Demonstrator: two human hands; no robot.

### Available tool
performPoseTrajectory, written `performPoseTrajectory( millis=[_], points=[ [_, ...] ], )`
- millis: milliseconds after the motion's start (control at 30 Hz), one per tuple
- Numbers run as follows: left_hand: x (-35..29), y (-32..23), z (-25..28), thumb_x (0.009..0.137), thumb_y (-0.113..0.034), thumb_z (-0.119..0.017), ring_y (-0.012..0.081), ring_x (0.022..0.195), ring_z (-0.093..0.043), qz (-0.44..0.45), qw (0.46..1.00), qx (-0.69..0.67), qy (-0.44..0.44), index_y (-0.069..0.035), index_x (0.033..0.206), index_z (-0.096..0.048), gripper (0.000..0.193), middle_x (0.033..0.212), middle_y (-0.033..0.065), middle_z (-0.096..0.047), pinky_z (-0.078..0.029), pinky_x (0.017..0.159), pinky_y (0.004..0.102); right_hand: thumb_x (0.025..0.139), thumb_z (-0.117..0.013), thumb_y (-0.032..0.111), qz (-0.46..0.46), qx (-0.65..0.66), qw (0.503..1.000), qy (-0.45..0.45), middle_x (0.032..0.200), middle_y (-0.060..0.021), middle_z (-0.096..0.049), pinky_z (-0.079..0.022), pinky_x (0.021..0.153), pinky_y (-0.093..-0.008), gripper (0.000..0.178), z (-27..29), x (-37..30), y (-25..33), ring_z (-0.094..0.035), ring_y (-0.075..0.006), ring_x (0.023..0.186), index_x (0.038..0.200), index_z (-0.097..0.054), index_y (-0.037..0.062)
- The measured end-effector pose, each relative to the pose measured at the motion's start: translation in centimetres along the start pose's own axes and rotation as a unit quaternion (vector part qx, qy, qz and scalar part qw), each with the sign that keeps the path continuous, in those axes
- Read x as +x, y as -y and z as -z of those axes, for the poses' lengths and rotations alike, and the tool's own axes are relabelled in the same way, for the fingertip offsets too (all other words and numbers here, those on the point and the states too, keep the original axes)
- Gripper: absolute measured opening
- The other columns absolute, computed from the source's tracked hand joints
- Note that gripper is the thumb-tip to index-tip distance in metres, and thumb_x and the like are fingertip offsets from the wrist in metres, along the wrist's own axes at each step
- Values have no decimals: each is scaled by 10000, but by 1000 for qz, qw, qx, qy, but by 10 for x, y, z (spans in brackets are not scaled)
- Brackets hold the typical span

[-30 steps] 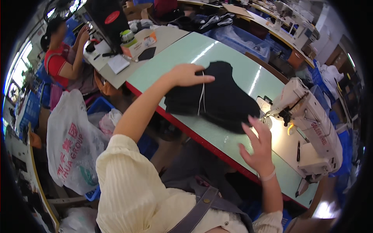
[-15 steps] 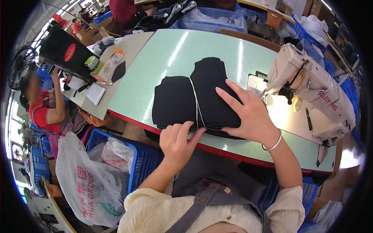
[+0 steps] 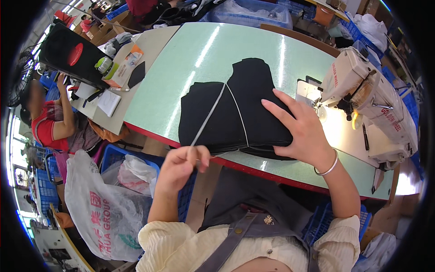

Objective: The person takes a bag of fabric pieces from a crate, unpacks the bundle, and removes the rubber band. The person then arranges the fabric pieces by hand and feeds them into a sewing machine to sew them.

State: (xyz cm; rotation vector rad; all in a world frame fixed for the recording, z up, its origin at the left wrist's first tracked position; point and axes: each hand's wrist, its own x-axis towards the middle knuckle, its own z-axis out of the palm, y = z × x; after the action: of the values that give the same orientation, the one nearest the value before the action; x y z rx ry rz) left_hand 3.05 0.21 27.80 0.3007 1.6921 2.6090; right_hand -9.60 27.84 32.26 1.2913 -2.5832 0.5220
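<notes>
On the pale green tabletop lies a stack of black fabric pieces (image 3: 206,120), wide at its near edge, with a taller lobe at the back. A thin white tie (image 3: 209,116), perhaps string or elastic, runs around the stack. My left hand (image 3: 177,165) pinches this tie at the near left and holds one strand taut, away from the fabric. A second strand still crosses the top of the stack. My right hand (image 3: 301,129) rests with spread fingers on the right side of the stack, its thumb at the near edge.
A white sewing machine (image 3: 362,97) with its lamp lit stands at the right, a black pen-like tool (image 3: 365,137) beside it. Blue baskets and a white plastic bag (image 3: 102,208) are at the lower left. Another person (image 3: 54,120) sits at the far left.
My left hand has moved left and toward me, drawing one strand of the white tie away from the other. My right hand stays on the stack, which sits slightly farther right in view.
</notes>
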Motion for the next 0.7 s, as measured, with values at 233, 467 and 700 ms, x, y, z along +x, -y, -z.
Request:
performPoseTrajectory(
  millis=[233,467,700],
  points=[
    [-3,18,62,867,-209,-516,119,457,-371,30,966,-160,-201,-145,559,-371,346,555,24,-425,-427,589,290,500,-775,166,9,3,1000,0,1392,-93,-437,-447,882,-401,891,-1,0,-1,-536,-304,990,1348,-501,190],
    [-33,48,12,890,-63,-576,33,583,-477,-1,880,224,-419,-21,947,-623,85,802,32,-619,-362,521,212,496,-799,203,49,23,999,-8,1382,-79,-446,-455,849,-387,909,-1,1,-11,-546,-275,926,1354,-499,237],
    [-8,3,63,759,72,-475,184,699,-608,-221,717,634,-189,12,744,-571,114,799,100,-634,-470,631,302,482,-794,192,124,55,991,-3,1388,-81,-451,-452,868,-396,918,5,1,-23,-552,-288,947,1351,-503,232]
  ],
)
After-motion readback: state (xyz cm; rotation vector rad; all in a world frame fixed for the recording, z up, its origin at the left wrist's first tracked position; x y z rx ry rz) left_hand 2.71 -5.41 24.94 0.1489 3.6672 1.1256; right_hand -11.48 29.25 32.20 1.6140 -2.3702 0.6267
